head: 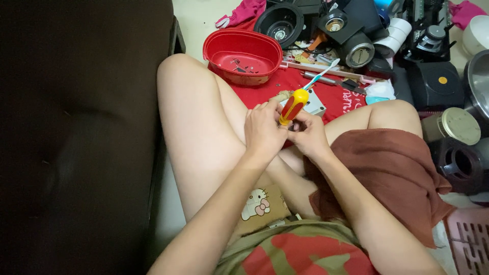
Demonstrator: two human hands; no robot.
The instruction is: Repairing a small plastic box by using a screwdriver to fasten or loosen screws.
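Left hand [264,130] and right hand [307,133] meet above the lap. Fingers of both curl around the yellow-and-red screwdriver [293,105], handle tilted up and far. Red bowl [242,55] sits beyond, on red cloth [333,98].

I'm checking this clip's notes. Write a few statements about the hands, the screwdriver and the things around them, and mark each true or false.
1. Both hands, left hand and right hand, meet at a yellow and red screwdriver. True.
2. The red tub is filled with water. False: only a few small bits lie in it.
3. A toothbrush lies on the red cloth beyond the hands. True.
4. A blue towel covers one thigh. False: the cloth there is brown.
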